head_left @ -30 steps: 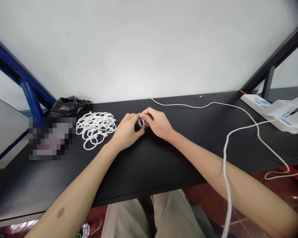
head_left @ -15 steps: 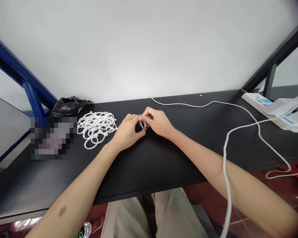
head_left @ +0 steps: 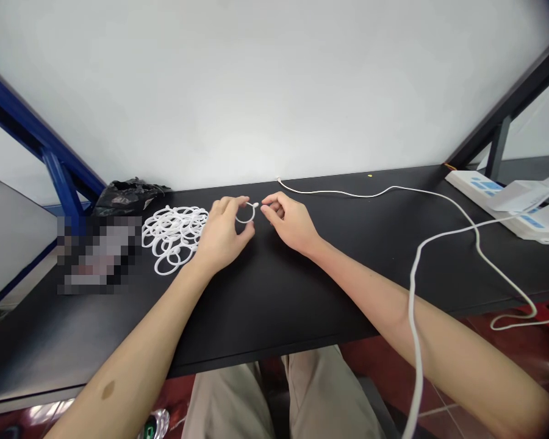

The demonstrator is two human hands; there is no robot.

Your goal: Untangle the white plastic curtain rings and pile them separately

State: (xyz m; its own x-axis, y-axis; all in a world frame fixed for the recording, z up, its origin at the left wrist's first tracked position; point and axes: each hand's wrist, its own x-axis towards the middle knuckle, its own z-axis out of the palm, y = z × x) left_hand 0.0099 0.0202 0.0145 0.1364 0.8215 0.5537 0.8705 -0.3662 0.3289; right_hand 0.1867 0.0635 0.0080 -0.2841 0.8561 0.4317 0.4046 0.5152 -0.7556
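Observation:
My left hand (head_left: 223, 235) pinches a single white plastic ring (head_left: 246, 213) between thumb and fingers, just above the black table (head_left: 279, 292). A pile of several more white rings (head_left: 176, 235) lies right beside that hand, to its left. My right hand (head_left: 289, 222) rests on the table a little to the right of the ring, fingers curled loosely, thumb and forefinger close together, with nothing visible in them.
A crumpled black bag (head_left: 125, 194) sits behind the ring pile by the wall. A white cable (head_left: 416, 201) runs across the table's right half and hangs over the front edge. White boxes (head_left: 507, 204) lie at far right. A blurred patch (head_left: 98, 253) is at left.
My hands have separated. The left hand moved left and back toward the pile, carrying the ring; the right hand let go of it and stayed close by.

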